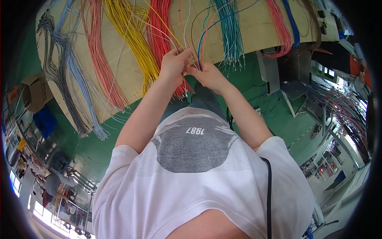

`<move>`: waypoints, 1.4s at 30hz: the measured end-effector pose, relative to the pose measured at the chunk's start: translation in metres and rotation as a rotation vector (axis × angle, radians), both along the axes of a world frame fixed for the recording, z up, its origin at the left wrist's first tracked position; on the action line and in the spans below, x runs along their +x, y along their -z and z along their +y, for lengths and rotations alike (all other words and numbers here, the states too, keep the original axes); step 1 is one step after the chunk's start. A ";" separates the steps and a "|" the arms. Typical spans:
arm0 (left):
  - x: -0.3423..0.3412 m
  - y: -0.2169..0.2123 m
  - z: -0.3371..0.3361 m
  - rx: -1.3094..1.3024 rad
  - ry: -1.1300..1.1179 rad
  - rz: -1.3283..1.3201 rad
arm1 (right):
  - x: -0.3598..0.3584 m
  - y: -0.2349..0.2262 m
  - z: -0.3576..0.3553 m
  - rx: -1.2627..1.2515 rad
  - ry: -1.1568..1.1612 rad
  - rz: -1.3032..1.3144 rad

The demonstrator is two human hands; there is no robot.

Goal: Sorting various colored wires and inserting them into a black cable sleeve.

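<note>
My left hand and my right hand meet at the near edge of the table, fingers closed on several loose wires. From the left hand, pale and yellow wires run up and away over the table. A blue wire, with brown and pink ones beside it, arcs up from the right hand. Just behind the left hand lies a bundle of red wires, its ends hanging over the edge. A yellow wire bundle rests to its left, and a teal wire bundle to the right. The fingertips partly hide the wire ends.
The tan table also bears pink wires, light blue wires and grey wires at left. More pink wires lie at right. A cardboard box stands at far left; another person is at lower left.
</note>
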State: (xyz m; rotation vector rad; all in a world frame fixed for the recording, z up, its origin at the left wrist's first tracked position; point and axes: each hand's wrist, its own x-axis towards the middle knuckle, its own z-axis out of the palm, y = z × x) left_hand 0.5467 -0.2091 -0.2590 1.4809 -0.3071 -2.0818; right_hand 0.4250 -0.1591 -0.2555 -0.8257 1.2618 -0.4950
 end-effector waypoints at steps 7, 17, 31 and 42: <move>0.000 0.002 0.000 0.069 -0.021 0.076 | -0.002 0.008 0.003 0.066 0.055 -0.058; -0.010 -0.001 -0.010 0.088 0.038 -0.028 | -0.003 0.000 0.002 0.108 0.143 -0.125; -0.014 0.002 -0.022 0.067 0.207 0.139 | -0.010 0.009 0.011 0.227 0.294 -0.370; -0.010 -0.005 -0.020 0.012 0.239 0.186 | -0.011 0.011 0.013 0.182 0.296 -0.387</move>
